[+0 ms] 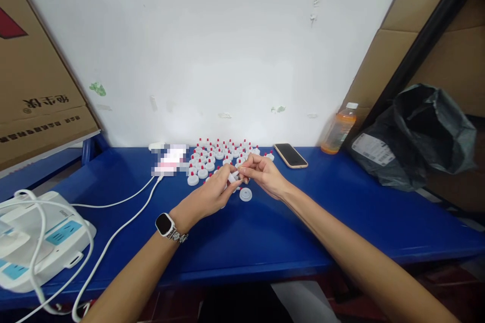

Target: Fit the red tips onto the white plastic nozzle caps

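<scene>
My left hand [216,189], with a watch [164,224] on its wrist, pinches a small white plastic cap [233,177] between thumb and fingers. Close against it, my right hand [263,175] has thumb and forefinger pinched at the white tip of that cap; whether a separate small piece is between them I cannot make out. Just below the hands a loose translucent white cap [246,194] lies on the blue table [261,242]. Behind the hands stand rows of white caps with red tips [209,165], several partly hidden by my fingers.
A phone [290,155] lies right of the caps. Near the wall stand an orange drink bottle [339,128] and a dark plastic bag [413,136]. On the left are a white power strip [56,227], trailing white cables [131,222] and a big cardboard box [41,70].
</scene>
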### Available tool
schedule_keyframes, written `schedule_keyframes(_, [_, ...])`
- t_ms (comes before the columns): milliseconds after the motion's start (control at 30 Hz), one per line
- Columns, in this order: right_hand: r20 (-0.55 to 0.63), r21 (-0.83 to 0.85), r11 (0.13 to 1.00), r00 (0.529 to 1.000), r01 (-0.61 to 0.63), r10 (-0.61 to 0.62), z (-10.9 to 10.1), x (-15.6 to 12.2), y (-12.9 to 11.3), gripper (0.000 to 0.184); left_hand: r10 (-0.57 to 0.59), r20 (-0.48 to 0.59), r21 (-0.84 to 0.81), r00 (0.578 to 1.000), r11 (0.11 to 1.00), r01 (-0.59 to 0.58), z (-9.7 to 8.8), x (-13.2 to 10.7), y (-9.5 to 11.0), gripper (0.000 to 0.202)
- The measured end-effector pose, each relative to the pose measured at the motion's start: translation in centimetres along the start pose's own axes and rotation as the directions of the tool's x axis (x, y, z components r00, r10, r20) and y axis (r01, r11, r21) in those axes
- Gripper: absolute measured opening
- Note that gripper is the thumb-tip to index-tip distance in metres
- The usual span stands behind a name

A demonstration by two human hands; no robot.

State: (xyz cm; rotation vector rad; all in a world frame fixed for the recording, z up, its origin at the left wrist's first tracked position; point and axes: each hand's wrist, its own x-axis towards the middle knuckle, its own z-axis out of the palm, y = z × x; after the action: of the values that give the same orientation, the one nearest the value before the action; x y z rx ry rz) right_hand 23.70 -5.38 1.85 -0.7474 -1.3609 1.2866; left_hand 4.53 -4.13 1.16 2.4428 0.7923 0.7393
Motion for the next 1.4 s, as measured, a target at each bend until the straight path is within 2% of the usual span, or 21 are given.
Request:
schedule_keyframes(133, [-0.008,-0.002,1.000,1.000,0.022,-0.022,-1.1,-0.7,-0.3,0.037,-0.006,0.025,-0.065,1.000,0.998,0.008,0.5,0.9,0.8,0.028])
schedule_keyframes(233, [0.029,-0.034,0.999,1.000,0.011,-0.010,-2.1,-1.0,-1.1,0.035,-0.006,0.073,-0.075,0.997,0.997,0.011,0.4,1.7,1.4,0.029])
schedule_keyframes(300, [0.072,-0.084,0.996,0.997,-0.012,0.018,-2.7,-0.9,-1.8,0.036,0.030,0.095,-0.011,0.995,1.000,-0.030,0.1,2.3,1.7,0.030])
schedule_keyframes(433, [0.075,-0.232,0.973,0.997,-0.006,0.024,-3.4,-0.2,-2.7,0.036,0.134,0.068,0.260,0.989,0.954,-0.147,-0.6,3.1,1.9,0.027])
schedule_keyframes(500, [0.058,-0.378,0.925,0.998,0.034,-0.012,-3.2,0.1,-2.7,0.035,0.146,0.038,0.323,0.989,0.934,-0.151,-0.7,3.2,1.7,0.026])
schedule_keyframes(600, [0.098,-0.617,0.776,0.991,0.130,-0.088,-2.6,0.1,-2.2,0.039,0.133,-0.005,0.324,0.991,0.938,-0.124,-0.4,2.8,1.1,0.028])
schedule_keyframes(667, [0.136,-0.684,0.706,0.983,0.182,-0.122,-2.1,0.0,-1.9,0.041,0.124,-0.019,0.313,0.992,0.943,-0.111,-0.2,2.3,0.8,0.029])
schedule_keyframes(833, [0.168,-0.641,0.722,0.966,0.259,-0.197,-0.3,0.4,-0.9,0.042,0.077,-0.042,0.220,0.996,0.973,-0.066,-0.7,1.3,0.5,0.028])
schedule_keyframes(967, [0.170,-0.606,0.753,0.967,0.256,-0.191,0.6,0.4,0.1,0.040,0.044,-0.037,0.153,0.998,0.988,-0.037,-1.0,1.1,0.2,0.029])
schedule_keyframes(1067, [0.105,-0.639,0.737,0.974,0.221,-0.201,0.2,0.5,0.4,0.039,0.004,-0.039,0.131,0.999,0.991,0.001,-0.8,1.6,-0.5,0.043])
schedule_keyframes(1200, [-0.082,-0.773,0.621,0.951,0.128,-0.297,-2.5,1.0,-0.3,0.037,-0.011,-0.153,0.129,0.988,0.991,0.031,-0.5,2.0,-1.7,0.074])
schedule_keyframes(1267, [-0.133,-0.847,0.530,0.945,0.047,-0.298,-4.2,1.1,-0.6,0.032,-0.001,-0.182,0.131,0.983,0.991,0.025,-0.5,2.0,-2.0,0.066])
schedule_keyframes(1400, [-0.111,-0.944,0.326,0.981,-0.055,-0.156,-6.1,1.0,-0.2,0.017,0.027,-0.156,0.147,0.987,0.989,-0.004,-0.4,1.9,-2.0,0.039])
